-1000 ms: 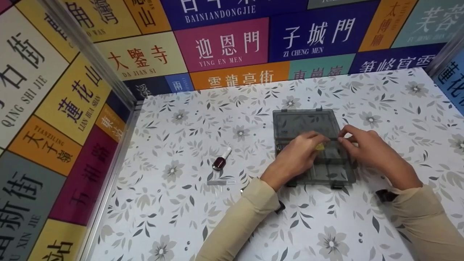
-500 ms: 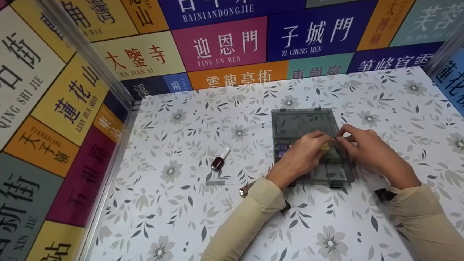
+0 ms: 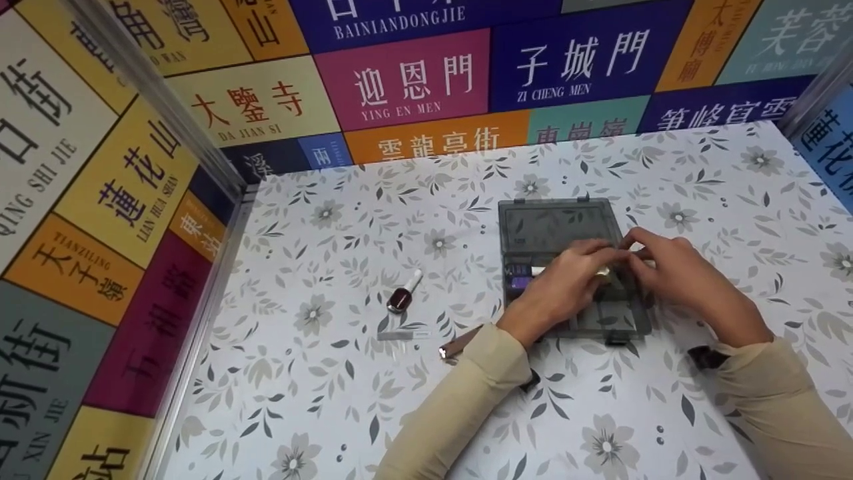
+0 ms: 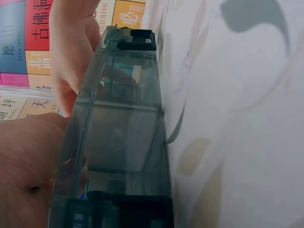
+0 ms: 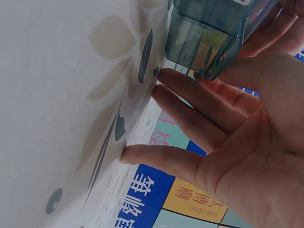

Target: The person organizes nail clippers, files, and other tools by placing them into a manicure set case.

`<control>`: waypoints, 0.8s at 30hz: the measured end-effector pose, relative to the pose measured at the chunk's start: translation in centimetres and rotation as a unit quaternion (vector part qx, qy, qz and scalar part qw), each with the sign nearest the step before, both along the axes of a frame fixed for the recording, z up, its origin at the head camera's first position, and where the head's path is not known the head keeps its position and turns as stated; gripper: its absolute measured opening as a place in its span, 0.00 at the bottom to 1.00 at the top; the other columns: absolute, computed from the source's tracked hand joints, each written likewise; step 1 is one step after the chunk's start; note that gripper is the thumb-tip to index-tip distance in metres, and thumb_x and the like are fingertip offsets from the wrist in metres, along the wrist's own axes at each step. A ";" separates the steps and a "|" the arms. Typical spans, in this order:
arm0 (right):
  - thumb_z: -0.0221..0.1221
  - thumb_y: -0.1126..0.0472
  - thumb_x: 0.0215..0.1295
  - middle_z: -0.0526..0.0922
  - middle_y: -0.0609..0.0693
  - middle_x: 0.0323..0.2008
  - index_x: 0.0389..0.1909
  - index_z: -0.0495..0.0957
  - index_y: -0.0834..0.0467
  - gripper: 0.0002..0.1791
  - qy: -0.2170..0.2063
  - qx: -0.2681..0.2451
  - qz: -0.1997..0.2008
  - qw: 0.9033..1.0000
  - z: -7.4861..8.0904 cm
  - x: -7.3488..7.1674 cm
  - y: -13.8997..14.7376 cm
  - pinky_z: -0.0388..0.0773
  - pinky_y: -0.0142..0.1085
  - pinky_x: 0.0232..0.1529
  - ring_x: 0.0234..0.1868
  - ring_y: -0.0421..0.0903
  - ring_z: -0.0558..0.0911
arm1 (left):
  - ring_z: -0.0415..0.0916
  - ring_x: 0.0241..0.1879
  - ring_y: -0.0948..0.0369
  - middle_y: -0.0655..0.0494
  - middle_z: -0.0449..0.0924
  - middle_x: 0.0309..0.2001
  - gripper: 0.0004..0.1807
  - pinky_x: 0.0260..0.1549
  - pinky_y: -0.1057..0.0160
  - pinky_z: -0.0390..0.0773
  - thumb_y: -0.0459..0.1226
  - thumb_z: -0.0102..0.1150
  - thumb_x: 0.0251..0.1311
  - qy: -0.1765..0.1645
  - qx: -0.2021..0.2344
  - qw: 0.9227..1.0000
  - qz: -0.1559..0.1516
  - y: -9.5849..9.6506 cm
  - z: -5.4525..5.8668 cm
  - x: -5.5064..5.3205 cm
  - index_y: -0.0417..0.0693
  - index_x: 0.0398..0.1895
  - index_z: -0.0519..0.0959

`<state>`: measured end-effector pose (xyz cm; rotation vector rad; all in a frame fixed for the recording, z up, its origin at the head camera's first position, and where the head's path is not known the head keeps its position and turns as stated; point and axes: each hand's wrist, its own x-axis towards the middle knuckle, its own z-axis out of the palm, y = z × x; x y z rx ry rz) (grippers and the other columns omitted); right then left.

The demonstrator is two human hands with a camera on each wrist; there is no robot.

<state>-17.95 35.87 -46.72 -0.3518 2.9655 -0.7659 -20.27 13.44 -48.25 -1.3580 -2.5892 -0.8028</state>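
Note:
A translucent dark grey compartment box [image 3: 560, 223] lies on the table with its lid laid back. Items with purple labels [image 3: 521, 283] sit in its left compartment, beside a pale stick-like piece. Over the box is my left hand [image 3: 560, 283], fingers reaching to the right side; something yellowish [image 3: 603, 275] shows beneath them, and whether they grip it is hidden. My right hand [image 3: 680, 273] is at the box's right edge. In the right wrist view, its thumb and forefinger pinch the corner of a tilted clear flap [image 5: 229, 56], while the other fingers spread out.
Left of the box lie a dark red nail polish bottle [image 3: 401, 299] with a white cap and a clear strip [image 3: 403, 335] with a small label. A slim brown object [image 3: 460, 343] with a shiny end lies partly under the left sleeve. Printed walls [image 3: 403, 80] border the table.
My left hand has shifted slightly right over the box, uncovering the purple-labelled items and the brown object. The right hand stays at the box's right edge.

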 end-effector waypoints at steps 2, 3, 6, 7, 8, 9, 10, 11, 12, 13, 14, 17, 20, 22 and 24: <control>0.53 0.58 0.84 0.87 0.73 0.54 0.57 0.76 0.58 0.11 -0.002 0.000 -0.001 1.000 0.0 0.0 0.0 0.83 0.52 0.41 0.53 0.69 0.90 | 0.73 0.75 0.56 0.51 0.78 0.73 0.27 0.71 0.73 0.72 0.30 0.61 0.75 0.002 -0.005 1.000 0.000 -0.4 0.0 0.0 0.56 0.74 0.78; 0.53 0.57 0.85 0.88 0.72 0.54 0.57 0.77 0.58 0.11 -0.002 0.000 -0.001 1.000 0.0 0.1 0.0 0.83 0.52 0.41 0.51 0.69 0.90 | 0.72 0.76 0.56 0.50 0.77 0.73 0.27 0.72 0.73 0.72 0.30 0.60 0.76 0.004 -0.008 1.000 -0.001 -0.6 0.0 0.0 0.56 0.74 0.78; 0.53 0.54 0.86 0.88 0.72 0.53 0.56 0.77 0.57 0.12 -0.001 0.001 0.000 1.000 0.1 0.1 0.0 0.81 0.47 0.37 0.45 0.65 0.92 | 0.72 0.76 0.56 0.50 0.77 0.73 0.25 0.71 0.71 0.74 0.29 0.57 0.77 0.009 -0.015 1.000 -0.003 -1.3 0.1 0.0 0.56 0.72 0.79; 0.53 0.54 0.86 0.88 0.72 0.53 0.56 0.77 0.57 0.12 -0.001 0.001 0.001 1.000 0.1 0.1 0.0 0.80 0.46 0.36 0.43 0.63 0.92 | 0.72 0.76 0.56 0.50 0.78 0.72 0.24 0.71 0.71 0.74 0.29 0.56 0.78 0.011 -0.016 1.000 -0.002 -1.6 0.1 0.1 0.55 0.71 0.80; 0.53 0.53 0.86 0.88 0.72 0.53 0.56 0.77 0.57 0.12 -0.001 0.001 0.001 1.000 0.1 0.1 0.0 0.79 0.45 0.36 0.43 0.62 0.92 | 0.73 0.75 0.56 0.50 0.78 0.72 0.23 0.71 0.72 0.74 0.30 0.56 0.78 0.014 -0.017 1.000 -0.001 -1.8 0.1 0.1 0.55 0.70 0.81; 0.53 0.53 0.86 0.88 0.72 0.53 0.56 0.77 0.57 0.12 -0.002 0.000 0.002 1.000 0.1 0.1 0.1 0.79 0.44 0.35 0.42 0.61 0.92 | 0.74 0.74 0.57 0.51 0.79 0.71 0.22 0.71 0.71 0.74 0.30 0.55 0.78 0.017 -0.015 1.000 -0.001 -1.9 0.1 0.1 0.54 0.70 0.81; 0.53 0.53 0.86 0.88 0.72 0.53 0.56 0.77 0.57 0.13 -0.002 0.000 0.001 1.000 0.1 0.1 0.1 0.79 0.44 0.35 0.42 0.61 0.91 | 0.75 0.73 0.57 0.51 0.80 0.70 0.21 0.71 0.72 0.74 0.30 0.55 0.79 0.021 -0.013 1.000 0.000 -2.1 0.1 0.1 0.54 0.69 0.82; 0.53 0.53 0.86 0.88 0.72 0.53 0.56 0.77 0.57 0.13 -0.003 0.000 0.000 1.000 0.1 0.1 0.1 0.79 0.45 0.36 0.43 0.62 0.92 | 0.76 0.72 0.57 0.51 0.81 0.69 0.20 0.71 0.72 0.74 0.31 0.55 0.79 0.026 -0.011 1.000 0.001 -2.2 0.1 0.2 0.53 0.68 0.82; 0.53 0.53 0.86 0.88 0.72 0.53 0.56 0.77 0.57 0.12 -0.003 0.000 -0.002 1.000 0.1 0.1 0.1 0.79 0.45 0.36 0.43 0.62 0.91 | 0.76 0.71 0.57 0.52 0.82 0.68 0.20 0.71 0.72 0.74 0.31 0.55 0.79 0.030 -0.009 1.000 0.000 -2.3 0.1 0.2 0.53 0.68 0.83; 0.53 0.53 0.86 0.88 0.72 0.53 0.55 0.77 0.57 0.12 -0.004 0.000 -0.004 1.000 0.2 0.1 0.1 0.79 0.45 0.36 0.43 0.61 0.91 | 0.77 0.71 0.58 0.52 0.82 0.67 0.19 0.70 0.72 0.74 0.32 0.56 0.79 0.035 -0.007 0.999 0.000 -2.4 0.1 0.3 0.52 0.67 0.83; 0.53 0.53 0.85 0.88 0.73 0.53 0.55 0.77 0.57 0.12 -0.003 0.000 -0.005 1.000 0.2 0.1 0.1 0.79 0.46 0.36 0.43 0.62 0.91 | 0.78 0.70 0.57 0.52 0.83 0.67 0.19 0.70 0.71 0.74 0.32 0.56 0.79 0.040 -0.005 0.999 -0.001 -2.6 0.1 0.4 0.52 0.67 0.83; 0.53 0.53 0.85 0.88 0.73 0.53 0.55 0.77 0.57 0.12 -0.006 -0.002 -0.006 1.000 0.2 0.1 0.0 0.79 0.44 0.35 0.40 0.59 0.91 | 0.79 0.68 0.58 0.52 0.83 0.66 0.17 0.70 0.71 0.75 0.33 0.57 0.79 0.053 -0.007 0.999 -0.001 -3.0 0.3 0.7 0.51 0.65 0.84; 0.54 0.54 0.85 0.88 0.72 0.53 0.54 0.77 0.57 0.11 -0.009 -0.005 -0.007 1.000 0.1 0.1 -0.1 0.78 0.41 0.34 0.36 0.54 0.89 | 0.79 0.68 0.57 0.51 0.83 0.66 0.17 0.70 0.70 0.76 0.34 0.58 0.78 0.057 -0.007 0.998 -0.001 -3.7 0.6 1.0 0.51 0.65 0.84; 0.54 0.54 0.85 0.88 0.73 0.53 0.54 0.77 0.57 0.11 -0.013 -0.005 -0.007 1.000 0.2 0.0 -0.2 0.78 0.40 0.33 0.35 0.51 0.88 | 0.79 0.69 0.57 0.50 0.83 0.66 0.18 0.70 0.70 0.76 0.33 0.59 0.77 0.056 0.000 0.998 -0.001 -4.3 0.9 1.2 0.50 0.65 0.84; 0.54 0.54 0.85 0.88 0.73 0.53 0.54 0.77 0.58 0.11 -0.015 -0.007 -0.008 1.000 0.2 0.0 -0.3 0.79 0.41 0.34 0.34 0.51 0.88 | 0.79 0.68 0.57 0.49 0.83 0.65 0.18 0.69 0.70 0.77 0.33 0.61 0.76 0.055 0.006 0.998 0.001 -4.9 1.0 1.4 0.50 0.65 0.84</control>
